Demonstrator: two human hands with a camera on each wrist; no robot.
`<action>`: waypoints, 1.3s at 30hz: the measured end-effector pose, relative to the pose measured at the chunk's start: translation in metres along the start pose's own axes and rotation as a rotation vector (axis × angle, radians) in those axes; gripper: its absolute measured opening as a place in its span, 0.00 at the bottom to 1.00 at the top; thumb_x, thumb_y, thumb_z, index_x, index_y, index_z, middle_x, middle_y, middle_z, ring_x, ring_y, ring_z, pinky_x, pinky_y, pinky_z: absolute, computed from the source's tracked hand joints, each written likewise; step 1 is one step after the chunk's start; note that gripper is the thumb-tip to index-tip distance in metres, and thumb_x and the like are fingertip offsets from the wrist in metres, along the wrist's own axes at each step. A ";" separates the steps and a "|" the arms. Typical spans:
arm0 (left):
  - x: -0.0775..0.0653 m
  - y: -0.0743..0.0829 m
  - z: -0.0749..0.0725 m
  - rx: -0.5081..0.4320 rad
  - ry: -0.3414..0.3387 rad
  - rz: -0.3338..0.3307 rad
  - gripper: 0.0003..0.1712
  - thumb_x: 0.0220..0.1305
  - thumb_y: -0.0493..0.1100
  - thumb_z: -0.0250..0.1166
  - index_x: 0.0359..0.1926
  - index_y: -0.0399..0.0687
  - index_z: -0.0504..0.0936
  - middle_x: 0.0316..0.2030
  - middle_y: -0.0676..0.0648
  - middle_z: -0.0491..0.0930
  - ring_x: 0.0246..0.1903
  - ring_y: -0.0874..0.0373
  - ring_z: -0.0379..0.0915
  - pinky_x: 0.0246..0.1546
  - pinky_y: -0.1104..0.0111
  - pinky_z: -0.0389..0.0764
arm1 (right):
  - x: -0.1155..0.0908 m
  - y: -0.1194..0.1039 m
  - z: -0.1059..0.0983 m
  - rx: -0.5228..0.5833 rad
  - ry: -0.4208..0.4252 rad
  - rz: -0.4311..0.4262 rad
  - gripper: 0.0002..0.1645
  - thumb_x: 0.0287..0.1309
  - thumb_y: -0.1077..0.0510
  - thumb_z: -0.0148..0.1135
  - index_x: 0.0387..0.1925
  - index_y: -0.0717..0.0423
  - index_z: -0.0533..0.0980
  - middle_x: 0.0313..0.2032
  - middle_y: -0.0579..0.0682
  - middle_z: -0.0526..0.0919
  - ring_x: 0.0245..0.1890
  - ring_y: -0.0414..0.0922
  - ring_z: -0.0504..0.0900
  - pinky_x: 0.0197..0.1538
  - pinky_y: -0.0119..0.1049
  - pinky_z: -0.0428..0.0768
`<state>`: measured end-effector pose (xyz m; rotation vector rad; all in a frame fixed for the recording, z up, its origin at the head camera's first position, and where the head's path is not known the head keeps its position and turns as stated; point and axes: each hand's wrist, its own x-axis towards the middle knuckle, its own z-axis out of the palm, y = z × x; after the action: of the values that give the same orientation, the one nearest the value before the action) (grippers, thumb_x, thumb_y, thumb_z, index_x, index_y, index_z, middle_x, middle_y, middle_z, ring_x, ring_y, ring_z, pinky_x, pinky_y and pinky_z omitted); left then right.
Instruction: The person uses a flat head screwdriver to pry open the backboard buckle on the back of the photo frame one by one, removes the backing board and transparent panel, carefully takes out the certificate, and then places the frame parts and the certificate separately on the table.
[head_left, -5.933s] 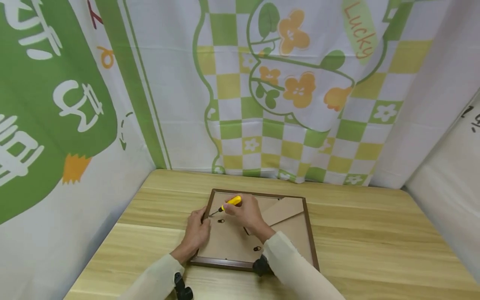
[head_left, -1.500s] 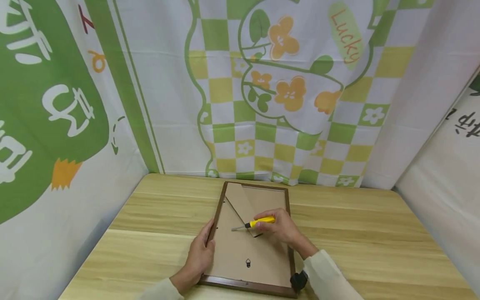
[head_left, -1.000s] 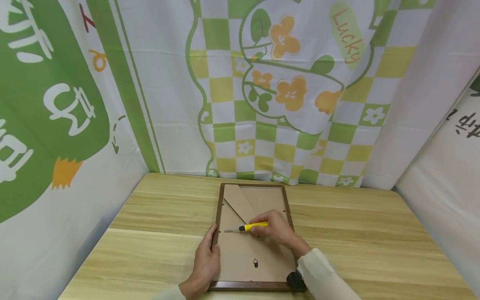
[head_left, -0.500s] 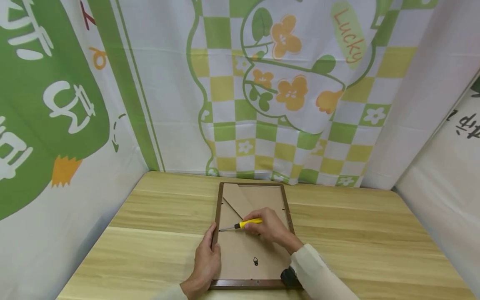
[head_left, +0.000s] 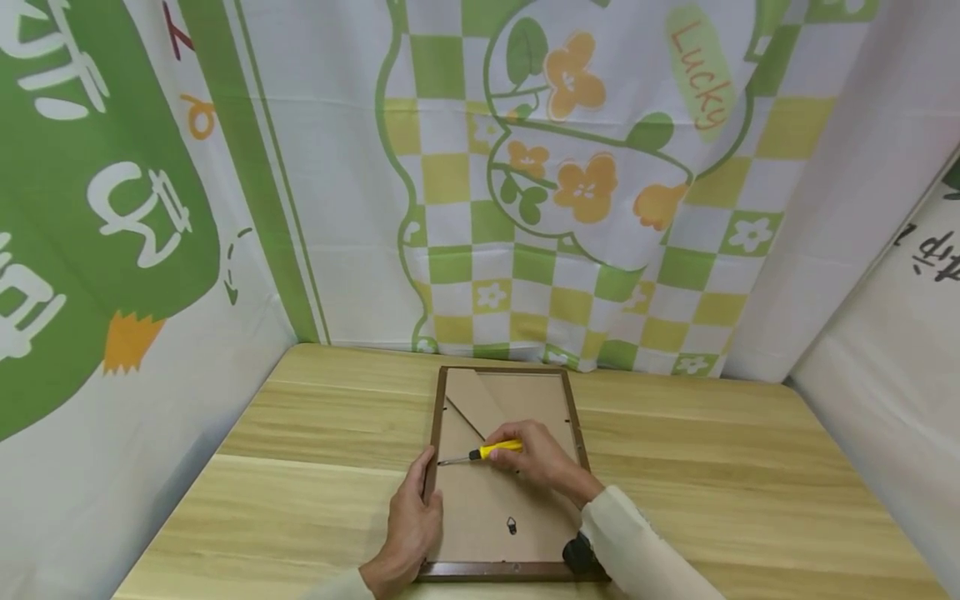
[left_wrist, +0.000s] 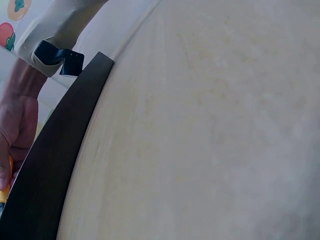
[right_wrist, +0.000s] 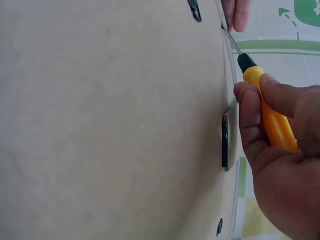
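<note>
A brown picture frame (head_left: 517,570) lies back side up on the table, its long sides running away from me. My left hand (head_left: 411,521) holds its left edge, thumb on top and fingers along the outer side. My right hand (head_left: 536,458) pinches the yellow handle of a screwdriver (head_left: 498,449) over the beige backing board (head_left: 480,517). The screwdriver's metal tip meets a small dark tab at the left inner edge. In the right wrist view thumb and fingers wrap the screwdriver (right_wrist: 275,125). The left wrist view shows the frame's dark side (left_wrist: 55,150) but not my left hand.
A cardboard stand leg (head_left: 476,400) lies slantwise on the board's far half. A hanging ring (head_left: 512,526) sits nearer me, and other small tabs line the edges. The wooden table (head_left: 750,483) ends at a patterned curtain (head_left: 487,275) behind and fabric walls at both sides.
Since the earliest frame the picture frame has been turned to stand lengthwise. The screwdriver has shifted left until its tip reached the left-edge tab. Over the last half second little has moved.
</note>
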<state>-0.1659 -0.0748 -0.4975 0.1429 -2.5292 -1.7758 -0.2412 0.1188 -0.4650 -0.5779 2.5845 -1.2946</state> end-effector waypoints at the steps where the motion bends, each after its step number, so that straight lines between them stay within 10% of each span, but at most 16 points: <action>1: 0.000 0.000 0.000 -0.003 0.000 -0.006 0.35 0.59 0.26 0.50 0.68 0.48 0.57 0.68 0.36 0.56 0.67 0.39 0.52 0.66 0.48 0.59 | 0.000 0.000 0.000 -0.008 0.001 -0.004 0.06 0.56 0.57 0.61 0.35 0.46 0.81 0.37 0.44 0.83 0.32 0.37 0.78 0.34 0.27 0.79; 15: 0.000 -0.003 0.001 -0.042 -0.002 -0.012 0.35 0.59 0.26 0.51 0.67 0.47 0.58 0.68 0.37 0.55 0.67 0.40 0.52 0.66 0.49 0.59 | -0.001 -0.033 0.007 -0.008 0.131 -0.026 0.08 0.51 0.51 0.66 0.33 0.48 0.81 0.33 0.44 0.83 0.28 0.36 0.76 0.29 0.25 0.78; 24: -0.001 -0.004 -0.003 -0.040 -0.036 0.037 0.33 0.61 0.28 0.51 0.67 0.46 0.57 0.67 0.36 0.58 0.66 0.39 0.53 0.63 0.47 0.63 | -0.005 -0.090 0.032 -0.352 0.154 -0.248 0.08 0.56 0.56 0.61 0.34 0.57 0.80 0.27 0.48 0.85 0.18 0.29 0.75 0.21 0.17 0.71; 39: -0.002 -0.005 0.000 -0.053 -0.026 0.020 0.35 0.61 0.26 0.49 0.68 0.47 0.55 0.69 0.36 0.53 0.68 0.40 0.50 0.67 0.49 0.57 | -0.006 -0.022 -0.011 -0.036 0.106 0.058 0.07 0.53 0.52 0.65 0.35 0.44 0.83 0.42 0.44 0.82 0.38 0.40 0.76 0.37 0.29 0.77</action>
<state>-0.1641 -0.0765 -0.5025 0.0931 -2.4885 -1.8475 -0.2340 0.1169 -0.4406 -0.4483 2.6929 -1.2965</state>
